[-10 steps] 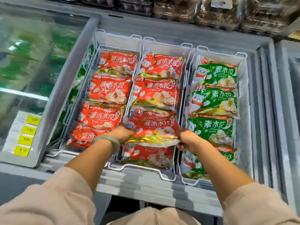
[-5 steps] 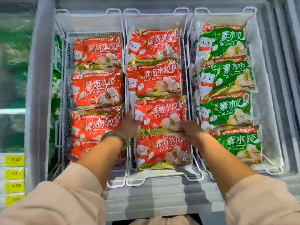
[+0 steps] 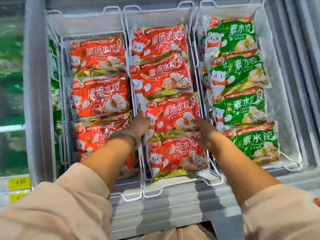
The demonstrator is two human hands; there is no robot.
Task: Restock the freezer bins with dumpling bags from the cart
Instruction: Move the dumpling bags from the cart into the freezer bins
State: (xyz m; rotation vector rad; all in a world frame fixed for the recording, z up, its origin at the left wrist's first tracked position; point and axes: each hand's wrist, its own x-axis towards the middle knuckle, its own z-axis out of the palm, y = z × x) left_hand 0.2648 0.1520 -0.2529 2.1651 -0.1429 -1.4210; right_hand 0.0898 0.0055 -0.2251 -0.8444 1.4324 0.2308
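Three white wire bins sit side by side in the open freezer. The left bin and middle bin hold overlapping red dumpling bags; the right bin holds green dumpling bags. In the middle bin, a red dumpling bag lies third from the back, over the frontmost bag. My left hand grips its left edge. My right hand holds its lower right corner, fingers on top. A pale bangle is on my left wrist. The cart is not in view.
The grey freezer front ledge runs below the bins. A sliding glass lid covers green packs on the left. Yellow price labels sit at the lower left. A frosted freezer wall borders the right bin.
The view has tipped down and closer over the bins. Both hands have carried the red bag farther back in the middle bin, and it now lies flat, overlapping the frontmost bag.
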